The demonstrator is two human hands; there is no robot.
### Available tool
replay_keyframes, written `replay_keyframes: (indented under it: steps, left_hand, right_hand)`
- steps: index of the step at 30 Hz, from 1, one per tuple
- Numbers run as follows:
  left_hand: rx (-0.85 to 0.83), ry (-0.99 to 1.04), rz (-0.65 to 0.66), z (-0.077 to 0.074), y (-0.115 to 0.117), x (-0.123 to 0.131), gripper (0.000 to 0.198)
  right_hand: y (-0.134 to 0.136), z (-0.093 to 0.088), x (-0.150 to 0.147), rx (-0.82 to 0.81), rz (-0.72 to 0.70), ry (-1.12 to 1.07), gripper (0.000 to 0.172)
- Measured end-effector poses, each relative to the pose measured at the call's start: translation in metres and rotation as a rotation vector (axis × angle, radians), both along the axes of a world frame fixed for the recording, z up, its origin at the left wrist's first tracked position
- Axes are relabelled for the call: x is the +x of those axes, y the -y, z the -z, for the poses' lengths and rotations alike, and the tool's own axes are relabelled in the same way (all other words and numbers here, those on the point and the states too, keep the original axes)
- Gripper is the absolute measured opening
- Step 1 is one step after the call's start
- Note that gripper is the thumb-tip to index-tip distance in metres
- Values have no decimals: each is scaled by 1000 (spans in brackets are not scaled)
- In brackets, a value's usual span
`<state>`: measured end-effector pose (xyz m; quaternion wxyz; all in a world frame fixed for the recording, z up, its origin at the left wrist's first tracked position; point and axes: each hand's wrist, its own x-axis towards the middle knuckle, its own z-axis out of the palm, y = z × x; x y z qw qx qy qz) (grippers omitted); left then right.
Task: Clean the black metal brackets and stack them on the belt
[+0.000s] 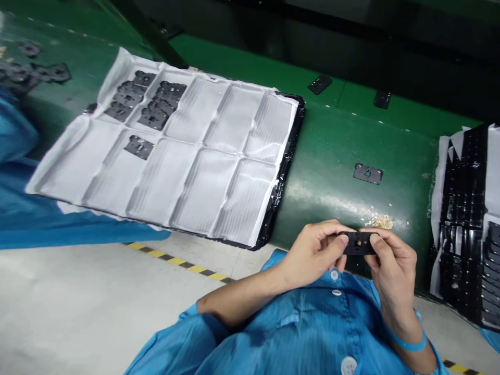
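Note:
Between my two hands is a small flat black plastic plate [354, 244] with a square hole near its middle. My left hand [322, 247] pinches one end between thumb and fingers. The thumb and fingers of my right hand [390, 252] grip the other end. Just beyond my fingers lies a small heap of tiny pale gold pieces [383, 222] on the green table. Farther back, a similar dark plate [367, 174] lies flat by itself.
At left, a compartmented tray lined with white sheet [183, 177] holds several dark plates [156, 112] and overhangs the table edge. More black trays [463, 208] stand at right. Two black parts lie on the back ledge. Blue sleeves of another person [15, 130] show far left.

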<state>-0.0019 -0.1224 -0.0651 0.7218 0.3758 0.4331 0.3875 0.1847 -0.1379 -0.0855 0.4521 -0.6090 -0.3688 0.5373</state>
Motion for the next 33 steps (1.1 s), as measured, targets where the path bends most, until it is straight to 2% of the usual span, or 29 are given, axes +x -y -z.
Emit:
replay_keyframes:
  steps: [4,8,12,15,17,20,23,27,30,31,33]
  left_hand:
    - [-53,71,98,2,0,-2,36]
    - [-86,121,109,3,0,-4,42]
    - [-43,-37,68,-4,-3,-13,32]
    - [73,-245,50,-15,-16,-32,24]
    - [168,-388,62,-22,-34,-47,21]
    - [283,-537,59,-24,-77,-65,18]
    - [316,-679,46,-14,-134,-68,17]
    - [364,-984,100,1,-202,-57,20]
    - [407,-1079,145,3,-228,-50,11]
    - [423,-1107,139,2,-230,-48,8]
    - [490,-1183,131,-1,-228,-41,14]
  right_hand:
    - [0,-2,2,-12,13,39,23]
    - [-1,-5,1,-44,9,66,26]
    - [-3,-7,-5,-7,-54,65,26]
    - [-6,-7,-9,56,-134,93,26]
    - [-8,-5,-10,101,-159,109,28]
    - [-10,1,-8,138,-141,110,27]
    - [-9,7,-5,129,-140,102,27]
    - [-4,15,-1,122,-159,118,27]
    - [0,17,2,168,-156,169,27]
    - [0,18,3,184,-155,190,27]
    - [0,17,3,214,-165,235,26]
